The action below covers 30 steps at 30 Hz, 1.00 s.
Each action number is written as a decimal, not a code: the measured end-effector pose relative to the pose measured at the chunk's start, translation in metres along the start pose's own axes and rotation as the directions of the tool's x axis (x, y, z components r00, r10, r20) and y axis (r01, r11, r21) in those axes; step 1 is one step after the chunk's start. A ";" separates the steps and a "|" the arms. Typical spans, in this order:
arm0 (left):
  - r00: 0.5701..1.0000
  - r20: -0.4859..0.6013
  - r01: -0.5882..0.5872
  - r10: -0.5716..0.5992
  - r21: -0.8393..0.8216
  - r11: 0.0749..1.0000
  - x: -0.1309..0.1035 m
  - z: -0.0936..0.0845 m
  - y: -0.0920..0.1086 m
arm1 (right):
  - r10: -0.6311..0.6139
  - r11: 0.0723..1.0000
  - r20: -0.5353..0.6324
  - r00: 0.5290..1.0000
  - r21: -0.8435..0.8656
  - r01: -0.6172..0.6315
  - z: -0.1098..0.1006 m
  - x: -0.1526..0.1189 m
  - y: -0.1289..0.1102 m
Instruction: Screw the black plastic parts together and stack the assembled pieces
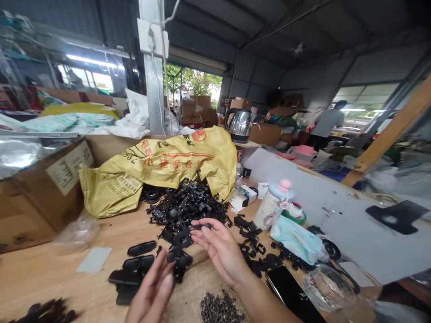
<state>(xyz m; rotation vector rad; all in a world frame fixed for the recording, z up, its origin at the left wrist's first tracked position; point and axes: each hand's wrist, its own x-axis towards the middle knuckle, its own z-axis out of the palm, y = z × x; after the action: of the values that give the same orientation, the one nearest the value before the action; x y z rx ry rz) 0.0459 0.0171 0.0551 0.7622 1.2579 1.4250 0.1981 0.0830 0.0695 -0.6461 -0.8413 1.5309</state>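
Note:
My right hand (218,249) is above the wooden table, pinching a small black plastic part with a round knob (206,226) between thumb and fingers. Lower and to the left is my left hand (153,287), its fingers bent toward the thumb. A similar black knobbed part (171,256) shows at its fingertips; blur hides exactly how it is gripped. Just beyond both hands lies a heap of small black plastic parts (188,202). Flat oblong black pieces (141,248) lie left of my left hand. A pile of tiny dark screw-like pieces (220,307) sits below my right hand.
A yellow woven sack (175,157) lies behind the heap. At left stands a cardboard box (40,197). On the right are a bottle (269,208), a blue packet (298,240), a phone (291,291) and a clear bowl (328,287). A person (328,123) stands far off.

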 end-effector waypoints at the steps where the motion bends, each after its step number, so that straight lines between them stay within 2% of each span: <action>1: 0.997 0.049 0.057 -0.054 -0.045 0.997 0.002 0.007 -0.003 | -0.012 1.000 -0.037 0.999 -0.026 0.011 0.001 -0.011 0.008; 3: 0.985 0.117 0.145 -0.127 -0.155 0.977 0.006 0.020 -0.009 | -0.053 0.992 -0.065 0.996 -0.118 0.045 -0.001 -0.029 0.022; 5: 0.974 0.143 0.204 -0.173 -0.242 0.948 0.010 0.028 -0.011 | -0.116 0.957 -0.033 0.993 -0.271 0.103 -0.006 -0.044 0.032; 8: 0.956 0.175 0.278 -0.235 -0.280 0.919 0.011 0.031 -0.014 | -0.196 0.832 0.038 0.980 -0.522 0.187 -0.014 -0.058 0.036; 10: 0.953 0.169 0.287 -0.252 -0.238 0.928 0.011 0.031 -0.019 | -0.193 0.747 0.068 0.979 -0.636 0.191 -0.017 -0.064 0.032; 12: 0.966 0.120 0.247 -0.231 -0.148 0.958 0.011 0.030 -0.024 | -0.193 0.661 0.100 0.976 -0.721 0.205 -0.018 -0.067 0.026; 15: 0.985 0.053 0.167 -0.167 -0.002 0.986 0.011 0.028 -0.033 | -0.216 0.462 0.173 0.961 -0.849 0.256 -0.016 -0.067 0.020; 17: 0.984 0.061 0.162 -0.164 0.036 0.986 0.010 0.026 -0.038 | -0.195 0.310 0.205 0.959 -0.915 0.259 -0.014 -0.066 0.019; 19: 0.976 0.116 0.181 -0.185 0.046 0.982 0.007 0.023 -0.041 | -0.157 0.240 0.197 0.968 -0.943 0.231 -0.014 -0.063 0.020; 22: 0.947 0.244 0.200 -0.210 0.067 0.978 0.002 0.018 -0.039 | -0.107 0.297 0.097 0.989 -0.947 0.125 -0.019 -0.058 0.021; 23: 0.936 0.271 0.208 -0.222 0.079 0.975 0.000 0.017 -0.037 | -0.086 0.354 0.042 0.995 -0.933 0.070 -0.021 -0.056 0.022; 25: 0.929 0.275 0.219 -0.246 0.127 0.968 0.000 0.015 -0.031 | 0.020 0.568 -0.067 0.998 -0.821 -0.067 -0.027 -0.053 0.023; 27: 0.947 0.228 0.189 -0.228 0.178 0.966 0.002 0.014 -0.024 | 0.202 0.820 -0.125 0.971 -0.521 -0.237 -0.033 -0.051 0.025; 28: 0.953 0.211 0.177 -0.218 0.197 0.964 0.003 0.013 -0.022 | 0.293 0.890 -0.119 0.949 -0.328 -0.316 -0.036 -0.050 0.026; 30: 0.947 0.230 0.180 -0.226 0.205 0.962 0.004 0.014 -0.021 | 0.416 0.908 -0.076 0.906 -0.030 -0.419 -0.041 -0.051 0.030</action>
<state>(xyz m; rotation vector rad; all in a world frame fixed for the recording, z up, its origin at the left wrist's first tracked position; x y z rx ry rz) 0.0633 0.0232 0.0381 0.8789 1.2390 1.0214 0.2202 0.0374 0.0176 -0.9525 -0.7153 1.8655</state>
